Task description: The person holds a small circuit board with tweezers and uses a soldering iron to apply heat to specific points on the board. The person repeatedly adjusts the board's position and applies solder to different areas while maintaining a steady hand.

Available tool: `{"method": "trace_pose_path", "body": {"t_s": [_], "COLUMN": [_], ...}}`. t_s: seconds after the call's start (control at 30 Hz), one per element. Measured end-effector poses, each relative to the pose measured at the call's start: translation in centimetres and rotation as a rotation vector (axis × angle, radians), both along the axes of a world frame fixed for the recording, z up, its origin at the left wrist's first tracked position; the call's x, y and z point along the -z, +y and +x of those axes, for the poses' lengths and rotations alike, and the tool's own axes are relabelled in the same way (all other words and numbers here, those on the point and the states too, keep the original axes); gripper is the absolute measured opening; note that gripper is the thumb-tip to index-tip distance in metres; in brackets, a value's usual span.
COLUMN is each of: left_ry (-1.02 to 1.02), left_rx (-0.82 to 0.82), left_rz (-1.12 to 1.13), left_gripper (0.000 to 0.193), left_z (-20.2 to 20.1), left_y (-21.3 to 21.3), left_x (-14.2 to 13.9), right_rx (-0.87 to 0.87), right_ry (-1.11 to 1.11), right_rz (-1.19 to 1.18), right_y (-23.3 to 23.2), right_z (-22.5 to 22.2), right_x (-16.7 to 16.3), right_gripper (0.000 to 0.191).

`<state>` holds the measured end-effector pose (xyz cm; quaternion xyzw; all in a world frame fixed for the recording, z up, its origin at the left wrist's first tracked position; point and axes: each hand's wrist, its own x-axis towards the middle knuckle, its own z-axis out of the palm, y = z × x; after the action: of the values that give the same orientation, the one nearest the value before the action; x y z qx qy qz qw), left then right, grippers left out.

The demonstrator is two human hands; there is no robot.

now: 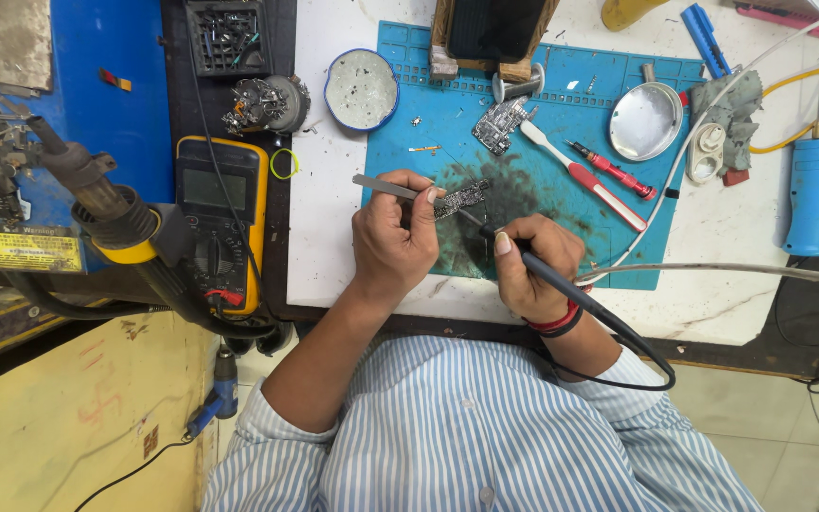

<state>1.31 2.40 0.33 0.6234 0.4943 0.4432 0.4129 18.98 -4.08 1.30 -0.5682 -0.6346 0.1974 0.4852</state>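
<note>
My left hand [392, 237] grips metal tweezers [383, 186], their tips resting on a small dark circuit board [462, 198] that lies on the stained teal work mat [599, 104]. In my right hand [533, 264] is a black soldering iron [571, 289] held like a pen, its tip pointing at the board's lower right edge. The iron's black cable loops back past my wrist. A second, larger silver circuit board [502, 123] lies farther up the mat.
A white-and-red brush [585, 177] and a red screwdriver [610, 169] lie right of the board. A round metal dish [645, 120], a blue-rimmed round tin [361, 89], a yellow multimeter [220, 223], a hot-air gun [97, 194] and a blue tool [812, 194] surround the mat.
</note>
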Motion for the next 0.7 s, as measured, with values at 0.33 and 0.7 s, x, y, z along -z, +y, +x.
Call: {"method": "trace_pose_path", "body": {"t_s": [0.33, 0.7], "left_ry": [-0.034, -0.156], "left_rx": [-0.005, -0.02], "left_rz": [-0.003, 0.121], "left_gripper": [0.011, 0.012], "left_z": [-0.1, -0.1], "left_y": [0.0, 0.5], "left_x": [0.5, 1.4], "right_rx": [0.064, 0.093], "right_ry": [-0.032, 0.012], "right_rz": [0.046, 0.01], "right_y": [-0.2, 0.0], "right_z": [0.0, -0.2], "right_x": [0.4, 0.6], "right_gripper": [0.011, 0.015]}}
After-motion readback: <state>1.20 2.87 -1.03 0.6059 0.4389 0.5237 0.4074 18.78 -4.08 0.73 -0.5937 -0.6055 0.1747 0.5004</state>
